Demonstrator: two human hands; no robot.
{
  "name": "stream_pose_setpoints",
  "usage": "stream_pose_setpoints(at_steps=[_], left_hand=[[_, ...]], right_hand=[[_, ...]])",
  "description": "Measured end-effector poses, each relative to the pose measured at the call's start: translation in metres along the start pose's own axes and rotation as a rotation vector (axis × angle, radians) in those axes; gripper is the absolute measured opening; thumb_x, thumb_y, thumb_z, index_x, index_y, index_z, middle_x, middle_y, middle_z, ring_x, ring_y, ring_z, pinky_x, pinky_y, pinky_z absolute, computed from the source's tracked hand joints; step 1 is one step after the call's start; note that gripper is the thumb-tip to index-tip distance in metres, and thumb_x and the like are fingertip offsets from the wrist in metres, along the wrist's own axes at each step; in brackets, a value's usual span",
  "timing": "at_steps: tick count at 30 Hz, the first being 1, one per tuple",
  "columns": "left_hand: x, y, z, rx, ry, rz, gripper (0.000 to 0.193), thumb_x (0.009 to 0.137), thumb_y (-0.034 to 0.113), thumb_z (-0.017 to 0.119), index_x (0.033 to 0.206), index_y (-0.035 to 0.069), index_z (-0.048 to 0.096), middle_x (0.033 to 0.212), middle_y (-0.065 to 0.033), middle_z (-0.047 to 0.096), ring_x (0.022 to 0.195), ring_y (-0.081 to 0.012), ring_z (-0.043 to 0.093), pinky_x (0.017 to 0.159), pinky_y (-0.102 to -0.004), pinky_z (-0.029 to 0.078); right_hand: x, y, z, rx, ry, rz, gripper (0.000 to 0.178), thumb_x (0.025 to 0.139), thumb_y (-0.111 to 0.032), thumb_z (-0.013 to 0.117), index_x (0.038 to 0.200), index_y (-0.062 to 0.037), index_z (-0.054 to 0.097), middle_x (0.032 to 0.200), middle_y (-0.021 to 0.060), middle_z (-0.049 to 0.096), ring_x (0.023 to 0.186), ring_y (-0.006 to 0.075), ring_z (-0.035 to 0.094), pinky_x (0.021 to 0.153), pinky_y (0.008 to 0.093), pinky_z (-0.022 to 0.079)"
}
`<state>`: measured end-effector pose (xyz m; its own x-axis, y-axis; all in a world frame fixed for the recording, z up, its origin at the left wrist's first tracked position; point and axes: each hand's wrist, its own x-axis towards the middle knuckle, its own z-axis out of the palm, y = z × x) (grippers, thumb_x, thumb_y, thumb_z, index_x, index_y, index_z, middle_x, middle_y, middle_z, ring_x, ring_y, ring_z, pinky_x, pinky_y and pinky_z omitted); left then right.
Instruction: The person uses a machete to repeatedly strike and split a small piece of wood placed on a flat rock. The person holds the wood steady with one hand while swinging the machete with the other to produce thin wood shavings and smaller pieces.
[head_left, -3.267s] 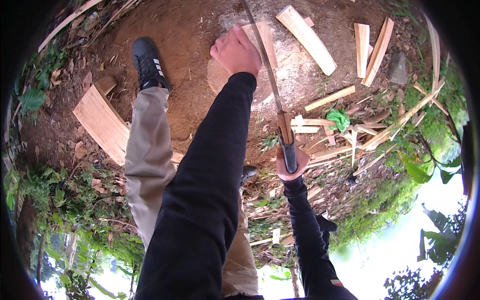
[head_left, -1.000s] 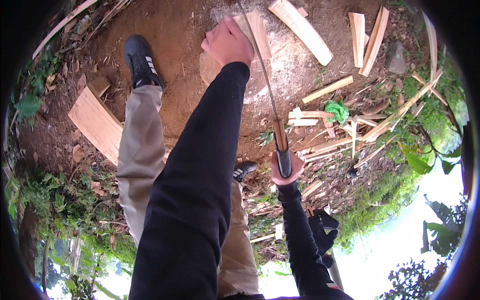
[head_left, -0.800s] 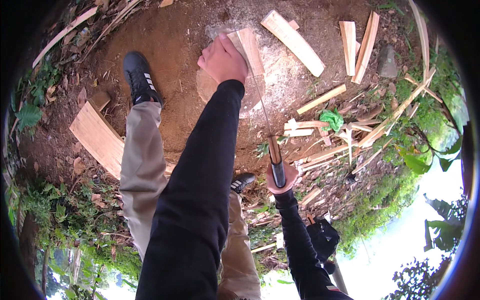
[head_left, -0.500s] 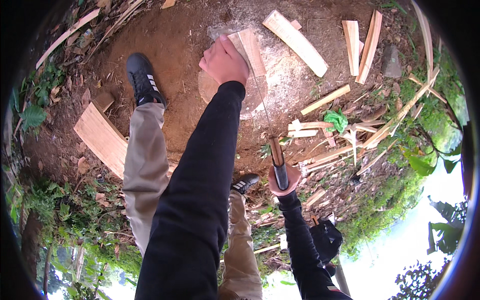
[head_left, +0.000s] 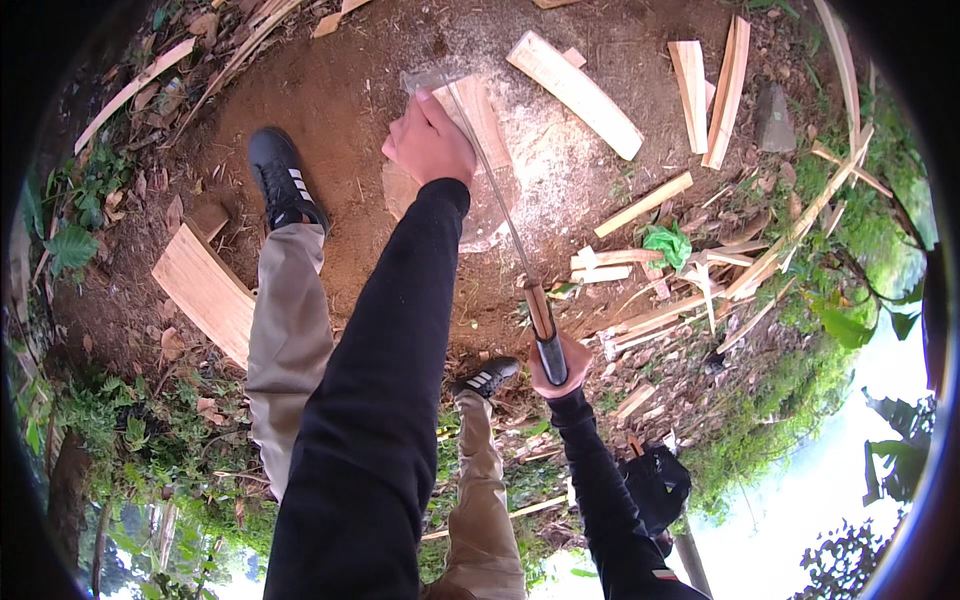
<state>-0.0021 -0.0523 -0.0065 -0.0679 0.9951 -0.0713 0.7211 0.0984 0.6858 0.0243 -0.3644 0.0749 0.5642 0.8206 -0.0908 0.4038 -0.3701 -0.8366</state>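
A machete (head_left: 500, 190) with a long thin blade and a dark-and-wood handle is held in my right hand (head_left: 562, 365), its fingers wrapped round the grip. The blade points up and to the left, passing just right of my left hand (head_left: 432, 142). That hand is closed at the left edge of a pale piece of wood (head_left: 485, 120) and appears to grip it; the fingertips are hidden. Below the hand lies a round chopping block (head_left: 400, 190), partly covered by my arm and the wood. Whether the blade touches the wood, I cannot tell.
Split wood strips (head_left: 580, 95) lie beyond and right of the block, with pale chips around. A green plastic bag (head_left: 667, 245) sits among offcuts. A broad board (head_left: 205, 290) lies beside my left leg. A grey stone (head_left: 774, 118) is at the right.
The scene has shifted slightly left in view. The machete blade has tilted a little and now shows more of its side. My left hand keeps its place at the wood.
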Motion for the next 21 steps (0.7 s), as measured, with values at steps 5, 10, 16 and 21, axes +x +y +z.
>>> stream_pose_setpoints(at_steps=[5, 10, 16, 21], left_hand=[[0.0, 0.004, 0.0, -0.024, 0.039, 0.0, 0.048, 0.103, 0.034, 0.027, 0.107, 0.008, 0.066, 0.097, -0.0109, 0.068, 0.098, -0.0282, 0.056, 0.096, -0.0419, 0.029], [-0.002, 0.004, 0.0, -0.043, 0.052, 0.032, 0.047, 0.102, 0.034, 0.027, 0.104, 0.009, 0.067, 0.097, -0.0104, 0.068, 0.097, -0.0277, 0.056, 0.097, -0.0411, 0.029], [0.0, -0.001, 0.004, -0.082, 0.142, 0.076, 0.042, 0.102, 0.03, 0.032, 0.093, 0.008, 0.067, 0.088, -0.0082, 0.068, 0.095, -0.0271, 0.056, 0.097, -0.0428, 0.03], [-0.002, 0.007, 0.002, -0.142, 0.184, 0.072, 0.042, 0.102, 0.03, 0.033, 0.09, 0.008, 0.066, 0.088, -0.0084, 0.068, 0.095, -0.0276, 0.056, 0.097, -0.0435, 0.03]], right_hand=[[-0.011, -0.008, 0.013, 0.016, 0.067, 0.013, 0.01, 0.065, -0.005, 0.067, 0.073, -0.0008, 0.064, 0.068, 0.0129, 0.06, 0.054, 0.0294, 0.059, 0.051, 0.0345, 0.048], [-0.015, -0.011, 0.021, -0.049, 0.065, 0.036, 0.012, 0.067, -0.007, 0.068, 0.077, -0.0005, 0.066, 0.067, 0.0128, 0.062, 0.053, 0.0267, 0.061, 0.051, 0.0331, 0.049], [-0.005, -0.012, 0.004, -0.078, 0.014, 0.07, 0.01, 0.072, -0.008, 0.068, 0.077, 0.0, 0.067, 0.06, 0.0119, 0.061, 0.047, 0.0196, 0.059, 0.047, 0.0304, 0.046], [-0.006, -0.015, 0.009, -0.113, 0.037, 0.016, 0.009, 0.071, -0.007, 0.068, 0.076, -0.0006, 0.066, 0.061, 0.0117, 0.061, 0.048, 0.0211, 0.059, 0.047, 0.0307, 0.046]])
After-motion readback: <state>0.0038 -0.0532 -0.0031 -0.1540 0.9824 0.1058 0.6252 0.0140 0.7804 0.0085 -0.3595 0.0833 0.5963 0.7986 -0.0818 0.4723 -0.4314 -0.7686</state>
